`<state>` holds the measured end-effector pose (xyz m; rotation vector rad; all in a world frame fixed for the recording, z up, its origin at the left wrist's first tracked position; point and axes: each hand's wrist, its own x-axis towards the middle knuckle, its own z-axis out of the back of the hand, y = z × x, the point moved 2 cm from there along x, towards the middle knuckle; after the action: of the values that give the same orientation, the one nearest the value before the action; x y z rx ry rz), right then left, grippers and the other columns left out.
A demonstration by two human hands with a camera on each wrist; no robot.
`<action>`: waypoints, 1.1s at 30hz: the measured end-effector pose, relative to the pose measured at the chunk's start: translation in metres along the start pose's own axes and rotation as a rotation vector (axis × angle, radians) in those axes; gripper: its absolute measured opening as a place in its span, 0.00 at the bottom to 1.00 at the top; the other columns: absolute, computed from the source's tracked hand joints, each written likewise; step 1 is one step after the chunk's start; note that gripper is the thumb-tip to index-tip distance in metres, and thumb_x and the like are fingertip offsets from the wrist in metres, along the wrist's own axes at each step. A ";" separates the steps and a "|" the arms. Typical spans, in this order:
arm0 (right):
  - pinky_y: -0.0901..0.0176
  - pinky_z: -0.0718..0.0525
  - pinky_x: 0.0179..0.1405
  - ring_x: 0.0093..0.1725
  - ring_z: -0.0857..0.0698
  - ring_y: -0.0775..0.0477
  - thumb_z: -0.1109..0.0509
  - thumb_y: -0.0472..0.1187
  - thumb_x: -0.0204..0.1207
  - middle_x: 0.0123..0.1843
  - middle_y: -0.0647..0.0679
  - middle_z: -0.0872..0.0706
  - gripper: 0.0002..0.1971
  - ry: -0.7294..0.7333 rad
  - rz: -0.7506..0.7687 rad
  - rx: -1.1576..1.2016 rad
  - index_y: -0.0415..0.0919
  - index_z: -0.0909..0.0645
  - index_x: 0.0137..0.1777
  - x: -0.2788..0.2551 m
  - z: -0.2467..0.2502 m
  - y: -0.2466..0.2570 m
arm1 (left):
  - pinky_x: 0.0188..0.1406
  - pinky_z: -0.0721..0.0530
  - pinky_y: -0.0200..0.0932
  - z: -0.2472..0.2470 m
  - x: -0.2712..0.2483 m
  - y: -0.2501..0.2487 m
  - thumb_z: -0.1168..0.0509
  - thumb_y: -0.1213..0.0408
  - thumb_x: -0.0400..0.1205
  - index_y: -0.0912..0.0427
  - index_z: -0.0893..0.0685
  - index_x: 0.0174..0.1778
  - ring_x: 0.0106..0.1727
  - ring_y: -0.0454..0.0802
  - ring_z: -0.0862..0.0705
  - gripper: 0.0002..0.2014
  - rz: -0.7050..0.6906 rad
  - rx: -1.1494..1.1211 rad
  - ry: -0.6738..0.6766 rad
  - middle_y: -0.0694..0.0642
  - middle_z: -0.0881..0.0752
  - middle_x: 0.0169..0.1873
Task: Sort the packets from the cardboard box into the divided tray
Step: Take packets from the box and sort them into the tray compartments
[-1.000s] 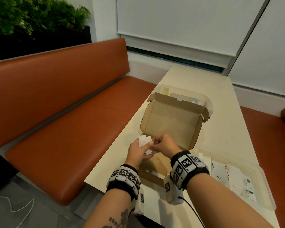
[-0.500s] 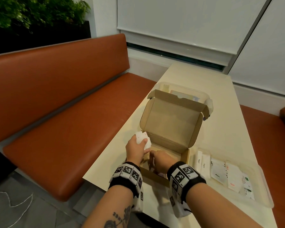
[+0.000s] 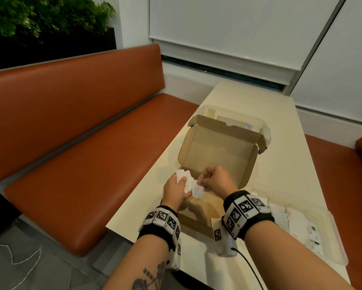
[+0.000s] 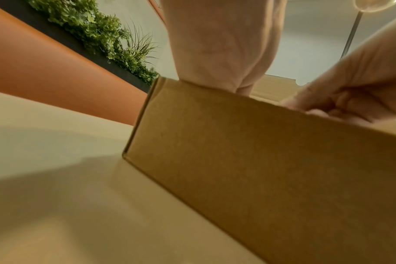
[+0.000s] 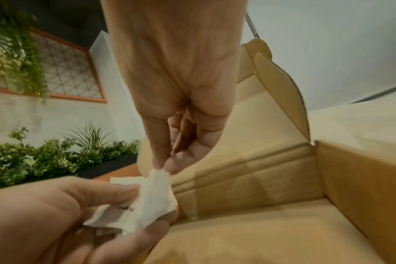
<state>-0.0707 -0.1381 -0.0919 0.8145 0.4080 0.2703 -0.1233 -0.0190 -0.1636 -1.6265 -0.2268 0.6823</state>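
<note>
An open cardboard box (image 3: 217,151) stands on the table with its lid up, and its brown wall (image 4: 260,169) fills the left wrist view. Over its left front corner my left hand (image 3: 175,187) grips a small stack of white packets (image 3: 184,176). My right hand (image 3: 212,181) pinches one more white packet (image 3: 197,190) by its top edge, right beside the stack. In the right wrist view thumb and forefinger hold that packet (image 5: 156,192) against the left hand's stack (image 5: 115,214). The clear divided tray (image 3: 334,237) lies at the right with white packets in its compartments.
A clear plastic container (image 3: 234,118) stands behind the box lid. An orange bench (image 3: 71,143) runs along the left of the cream table (image 3: 280,164), whose near edge is close to my wrists. A black cable (image 3: 249,268) trails from my right wrist.
My right hand has come up out of the box with a packet and brought it to the stack in my left hand. The left hand has kept its stack.
</note>
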 end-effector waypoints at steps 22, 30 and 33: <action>0.50 0.15 0.58 0.55 0.17 0.43 0.23 0.37 0.69 0.55 0.44 0.17 0.21 0.367 0.045 -0.861 0.42 0.24 0.61 -0.019 -0.015 -0.042 | 0.61 0.17 0.63 0.000 -0.003 0.001 0.32 0.68 0.80 0.57 0.23 0.70 0.62 0.62 0.18 0.22 -0.076 0.109 0.018 0.61 0.17 0.60; 0.48 0.14 0.58 0.54 0.16 0.42 0.27 0.31 0.71 0.57 0.43 0.18 0.22 0.340 0.044 -0.792 0.42 0.28 0.63 -0.026 -0.015 -0.052 | 0.60 0.16 0.61 -0.002 -0.004 0.000 0.32 0.68 0.80 0.61 0.25 0.71 0.63 0.61 0.19 0.22 -0.080 0.150 0.004 0.62 0.18 0.63; 0.55 0.13 0.53 0.51 0.15 0.45 0.24 0.30 0.67 0.53 0.45 0.15 0.18 0.325 0.008 -0.736 0.41 0.21 0.56 -0.026 -0.011 -0.057 | 0.60 0.16 0.61 -0.003 -0.006 -0.001 0.33 0.69 0.81 0.61 0.26 0.72 0.64 0.62 0.20 0.22 -0.070 0.149 -0.002 0.63 0.19 0.64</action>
<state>-0.0940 -0.1786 -0.1346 0.0464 0.5603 0.5236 -0.1268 -0.0242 -0.1602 -1.4688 -0.2278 0.6330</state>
